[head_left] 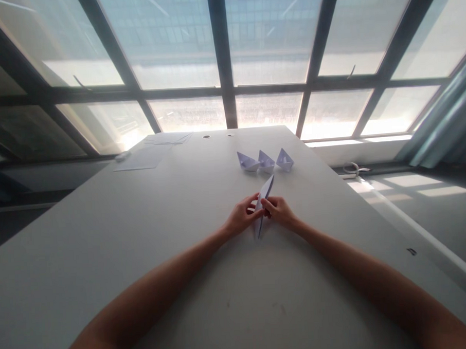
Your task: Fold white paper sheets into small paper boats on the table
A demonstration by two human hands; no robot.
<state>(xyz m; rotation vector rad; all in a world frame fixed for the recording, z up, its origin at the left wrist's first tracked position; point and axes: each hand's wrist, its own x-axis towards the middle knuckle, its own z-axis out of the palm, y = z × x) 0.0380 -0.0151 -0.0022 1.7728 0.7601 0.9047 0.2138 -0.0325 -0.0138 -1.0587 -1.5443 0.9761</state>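
Observation:
Between my two hands a folded white sheet of paper (267,187) stands on its edge, tilted, with its pointed end away from me. My left hand (243,213) grips it from the left, thumb near its middle. From the right my right hand (278,209) pinches the same paper with thumb and fingers. Part of the paper is hidden behind my fingers. Just beyond it, three folded paper boats stand in a row: a left boat (248,162), a middle boat (266,162) and a right boat (285,161).
Flat sheets of paper (139,159) lie at the far left of the white table (172,208). Two round holes are near its far edge. Windows (181,43) rise behind it, a curtain (439,119) hangs at right, and a small dark mark (411,251) shows near the right edge.

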